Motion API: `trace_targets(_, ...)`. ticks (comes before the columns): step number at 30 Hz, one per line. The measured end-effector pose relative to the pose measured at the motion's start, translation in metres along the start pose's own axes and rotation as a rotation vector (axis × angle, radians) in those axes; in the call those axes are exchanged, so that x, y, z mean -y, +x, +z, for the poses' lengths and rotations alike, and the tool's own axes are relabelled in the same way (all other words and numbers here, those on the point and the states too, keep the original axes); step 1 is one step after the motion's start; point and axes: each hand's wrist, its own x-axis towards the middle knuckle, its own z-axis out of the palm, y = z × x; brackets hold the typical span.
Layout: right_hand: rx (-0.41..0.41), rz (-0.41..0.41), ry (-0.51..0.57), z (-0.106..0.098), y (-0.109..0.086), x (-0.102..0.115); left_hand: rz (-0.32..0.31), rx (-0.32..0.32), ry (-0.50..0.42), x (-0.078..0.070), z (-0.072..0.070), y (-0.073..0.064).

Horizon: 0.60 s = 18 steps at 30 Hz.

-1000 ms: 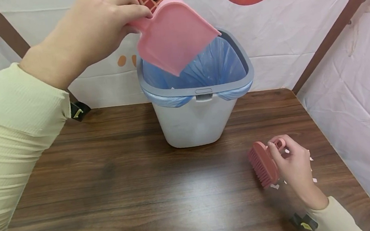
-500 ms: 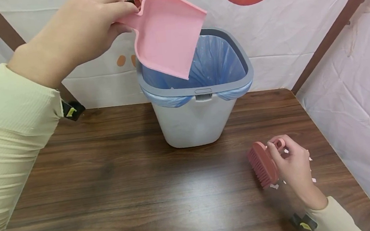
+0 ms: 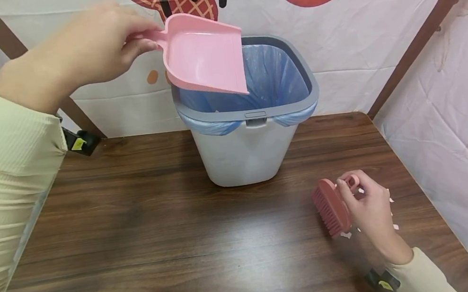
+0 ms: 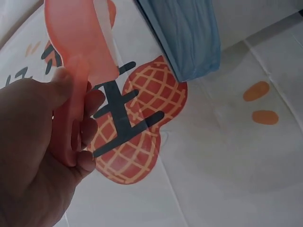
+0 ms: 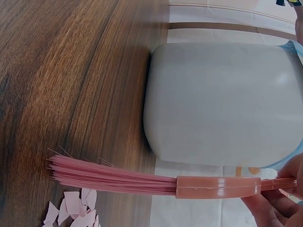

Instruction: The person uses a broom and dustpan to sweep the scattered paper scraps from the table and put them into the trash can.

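My left hand (image 3: 99, 48) grips the handle of a pink dustpan (image 3: 205, 56), held above the left side of a trash bin (image 3: 243, 152). The pan's inner face shows no scraps on it in the head view. In the left wrist view my fingers wrap round the dustpan handle (image 4: 71, 118). At the table's right, my right hand (image 3: 371, 207) pinches the looped handle of a reddish brush (image 3: 332, 207). Its bristles (image 5: 109, 177) point down at the table in the right wrist view. Pale pink paper scraps (image 5: 75, 208) lie beside the bristles, partly hidden by the hand in the head view.
The grey bin is lined with a blue bag (image 3: 271, 75) and stands at the back of the dark wooden table (image 3: 163, 248). Behind it hangs a white printed cloth (image 3: 348, 48). Another cloth (image 3: 440, 110) borders the table's right side.
My left hand has moved left, and the dustpan has swung from tipped steeply over the bin to nearly level. The right hand and brush have stayed in place.
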Motion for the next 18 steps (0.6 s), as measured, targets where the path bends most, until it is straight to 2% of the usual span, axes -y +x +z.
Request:
trace_targets(5,-0.001,-0.008,-0.006,0.000,0.001,-0.001,-0.052,0.045,-0.046,0.003,0.002,-0.006)
trace_targets(13,-0.004,-0.014,-0.004,0.001,0.001,-0.003,-0.044,0.008,-0.081,0.016,0.005,-0.021)
trace_targets(18,-0.006,-0.014,-0.003,0.002,0.001,-0.004,-0.062,-0.009,-0.103,0.028,0.005,-0.035)
